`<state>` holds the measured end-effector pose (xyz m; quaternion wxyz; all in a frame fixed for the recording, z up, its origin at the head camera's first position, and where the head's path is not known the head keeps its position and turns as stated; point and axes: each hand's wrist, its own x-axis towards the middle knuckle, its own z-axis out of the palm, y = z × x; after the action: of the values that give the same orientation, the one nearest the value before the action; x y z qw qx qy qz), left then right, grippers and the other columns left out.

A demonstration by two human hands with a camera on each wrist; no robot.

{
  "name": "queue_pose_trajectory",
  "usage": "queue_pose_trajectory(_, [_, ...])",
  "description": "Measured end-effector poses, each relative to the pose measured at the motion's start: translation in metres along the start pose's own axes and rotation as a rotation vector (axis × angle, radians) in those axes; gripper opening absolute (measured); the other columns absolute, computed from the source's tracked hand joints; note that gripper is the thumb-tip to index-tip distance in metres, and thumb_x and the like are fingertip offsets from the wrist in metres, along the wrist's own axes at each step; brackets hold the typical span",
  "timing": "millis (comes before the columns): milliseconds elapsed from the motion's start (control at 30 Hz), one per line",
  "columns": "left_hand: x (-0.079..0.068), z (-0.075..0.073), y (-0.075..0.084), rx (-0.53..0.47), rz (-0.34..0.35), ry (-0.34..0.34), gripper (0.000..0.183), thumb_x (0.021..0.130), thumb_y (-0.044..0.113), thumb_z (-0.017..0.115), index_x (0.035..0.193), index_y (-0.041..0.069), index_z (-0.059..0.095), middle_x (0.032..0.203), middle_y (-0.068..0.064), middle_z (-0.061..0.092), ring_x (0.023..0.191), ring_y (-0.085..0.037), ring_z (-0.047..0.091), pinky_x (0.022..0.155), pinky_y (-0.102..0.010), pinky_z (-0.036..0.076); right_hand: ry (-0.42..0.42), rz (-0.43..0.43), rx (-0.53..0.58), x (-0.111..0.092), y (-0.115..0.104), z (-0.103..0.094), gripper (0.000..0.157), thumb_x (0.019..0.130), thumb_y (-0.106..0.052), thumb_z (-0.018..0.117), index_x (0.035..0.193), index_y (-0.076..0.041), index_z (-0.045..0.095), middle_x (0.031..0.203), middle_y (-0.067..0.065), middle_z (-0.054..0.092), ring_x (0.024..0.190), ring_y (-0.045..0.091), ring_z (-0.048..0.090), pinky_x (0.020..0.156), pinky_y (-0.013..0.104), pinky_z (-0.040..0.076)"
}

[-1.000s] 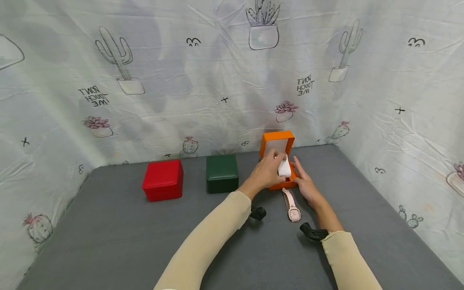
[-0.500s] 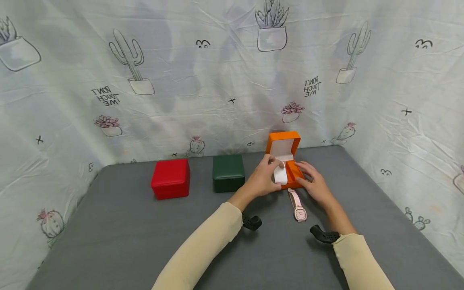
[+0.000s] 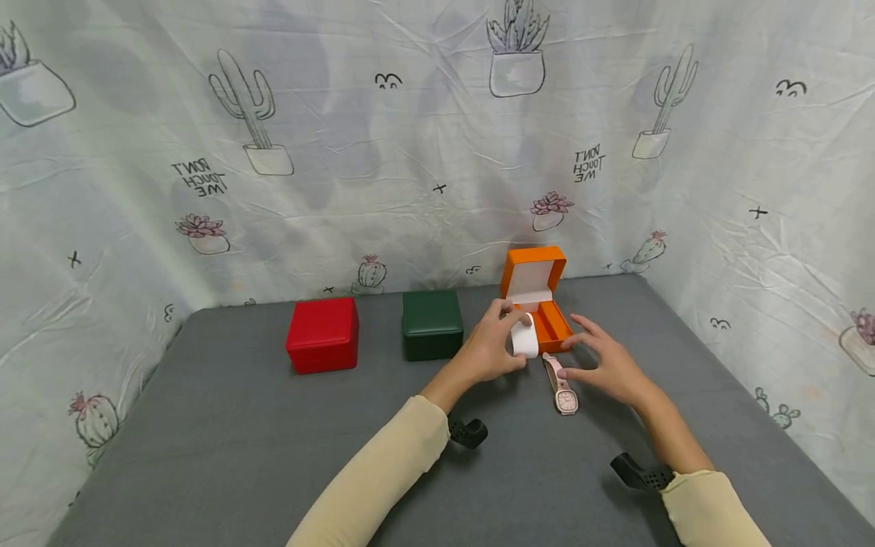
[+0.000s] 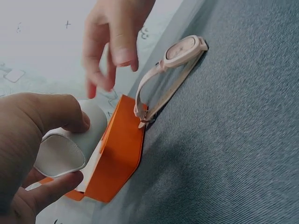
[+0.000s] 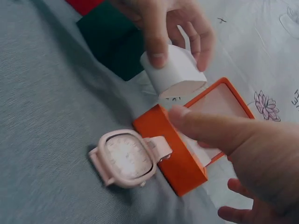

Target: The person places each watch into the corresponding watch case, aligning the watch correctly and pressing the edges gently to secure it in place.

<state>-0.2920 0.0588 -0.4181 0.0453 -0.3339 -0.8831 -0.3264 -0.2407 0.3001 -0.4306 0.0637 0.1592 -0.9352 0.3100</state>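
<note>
A white watch cushion [image 3: 524, 339] is pinched between thumb and fingers of my left hand [image 3: 487, 343], just left of the orange box [image 3: 555, 339]. The box stands open with its lid raised, and its inside shows in the head view. My right hand [image 3: 611, 366] has drawn off the box; its fingers are spread and hold nothing. Below them, in front of the box, lies a pink wristwatch [image 3: 566, 400], its dial towards me. In the left wrist view the cushion [image 4: 70, 144] shows its rounded end.
A green box [image 3: 432, 325], closed, stands left of the orange one. Further left is a closed red box [image 3: 323, 336]. A grey cloth covers the table [image 3: 287, 456], and a printed curtain [image 3: 410, 152] hangs behind and at both sides.
My left hand has lifted the cushion out of the orange box and moved it left and towards me. My right hand has let go of the box and pulled back towards the watch.
</note>
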Motion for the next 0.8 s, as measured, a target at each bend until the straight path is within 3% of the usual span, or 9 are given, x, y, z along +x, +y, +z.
queue_pose_trajectory(200, [-0.006,0.0,0.001,-0.013,0.021,0.011,0.047,0.079,0.021,0.078,0.12,0.022,0.055,0.132,-0.004,0.038,0.107,-0.02,0.051,0.086,-0.028,0.049,-0.101,0.043,-0.069,-0.017,-0.001,0.002,0.043,0.067,-0.041,0.086,0.095,-0.015,0.066,0.158,0.017,0.024,0.145,0.05,0.013,0.104,0.073,0.024])
queue_pose_trajectory(333, [-0.009,0.0,0.002,-0.02,0.012,0.015,0.046,0.079,0.02,0.078,0.119,0.022,0.055,0.132,-0.003,0.038,0.105,-0.019,0.051,0.084,-0.027,0.049,-0.128,0.03,-0.064,-0.023,-0.001,0.008,0.039,0.066,-0.045,0.085,0.091,-0.02,0.069,0.16,0.017,0.021,0.146,0.048,0.009,0.104,0.073,0.025])
queue_pose_trajectory(533, [-0.015,0.002,0.005,-0.022,0.011,0.006,0.045,0.08,0.022,0.078,0.119,0.023,0.055,0.132,-0.002,0.038,0.103,-0.018,0.052,0.084,-0.026,0.049,-0.104,0.0,0.018,-0.028,-0.001,0.016,0.024,0.072,-0.035,0.084,0.081,-0.02,0.068,0.159,0.017,0.026,0.147,0.048,0.01,0.106,0.072,0.023])
queue_pose_trajectory(800, [-0.02,0.005,0.006,-0.05,0.042,0.038,0.045,0.08,0.02,0.077,0.119,0.023,0.055,0.13,-0.002,0.038,0.098,-0.017,0.052,0.078,-0.021,0.047,-0.021,-0.042,0.06,-0.026,-0.01,0.014,0.017,0.077,-0.027,0.081,0.077,-0.022,0.064,0.154,0.014,0.037,0.15,0.03,0.015,0.105,0.067,0.029])
